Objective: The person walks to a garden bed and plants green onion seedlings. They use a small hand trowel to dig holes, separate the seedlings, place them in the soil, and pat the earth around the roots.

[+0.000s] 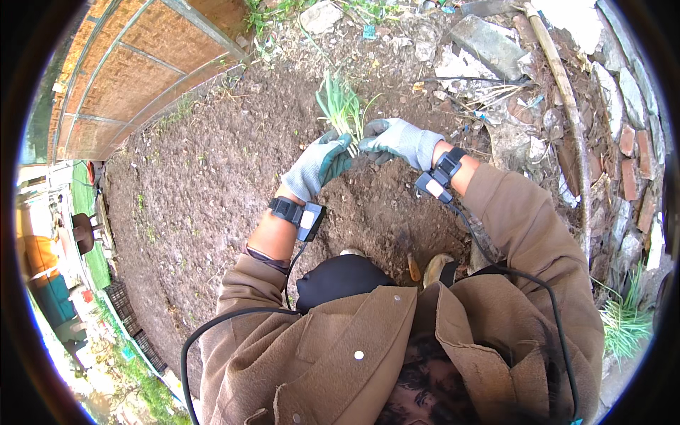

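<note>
A bunch of green onion seedlings [341,106], with long green leaves and pale stems, stands over the bare soil in front of me. My left hand [319,166], in a grey and green glove, is closed around its lower stems. From the other side, my right hand [402,142], gloved alike, has its fingers curled in beside the pale stem ends. One thin leaf rises near the right fingertips, but what they pinch is hidden. Both wrists carry black straps with small cabled boxes.
Dug soil [205,191] stretches left to an orange-brown panel wall [134,78]. Rubble with a concrete slab [489,46] and a long wooden pole [567,99] lies right. More green onions [627,326] rest at the lower right. A small wooden-looking piece [413,268] is by my feet.
</note>
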`<state>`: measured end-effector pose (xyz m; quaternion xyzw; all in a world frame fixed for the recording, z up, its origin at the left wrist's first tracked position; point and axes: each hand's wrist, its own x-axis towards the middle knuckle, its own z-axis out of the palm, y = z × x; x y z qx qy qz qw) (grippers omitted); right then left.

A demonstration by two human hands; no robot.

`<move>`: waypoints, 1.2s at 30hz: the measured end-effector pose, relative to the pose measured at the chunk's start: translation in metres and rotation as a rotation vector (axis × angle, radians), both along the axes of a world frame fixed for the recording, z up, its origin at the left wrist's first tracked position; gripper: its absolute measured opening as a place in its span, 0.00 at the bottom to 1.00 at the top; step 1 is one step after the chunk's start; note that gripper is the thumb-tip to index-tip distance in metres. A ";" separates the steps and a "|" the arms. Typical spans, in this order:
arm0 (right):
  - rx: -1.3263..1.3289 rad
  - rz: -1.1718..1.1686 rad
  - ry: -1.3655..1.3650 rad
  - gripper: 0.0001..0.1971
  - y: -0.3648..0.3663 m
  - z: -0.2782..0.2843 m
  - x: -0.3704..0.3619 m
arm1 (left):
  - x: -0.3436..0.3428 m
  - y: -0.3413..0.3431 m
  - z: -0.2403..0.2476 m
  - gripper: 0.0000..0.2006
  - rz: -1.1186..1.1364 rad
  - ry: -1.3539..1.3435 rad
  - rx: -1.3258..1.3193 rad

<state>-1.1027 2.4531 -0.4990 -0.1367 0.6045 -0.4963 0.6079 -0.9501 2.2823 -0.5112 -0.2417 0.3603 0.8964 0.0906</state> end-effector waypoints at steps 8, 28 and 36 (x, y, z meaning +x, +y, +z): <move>-0.039 0.055 -0.145 0.16 0.011 -0.001 -0.005 | 0.007 0.008 0.000 0.16 0.025 -0.068 -0.105; 0.037 -0.017 0.040 0.09 0.005 -0.009 0.010 | 0.010 0.015 0.003 0.19 0.002 -0.123 -0.238; 0.031 -0.101 0.034 0.12 0.005 -0.017 0.019 | 0.007 0.022 -0.006 0.15 0.092 -0.178 -0.241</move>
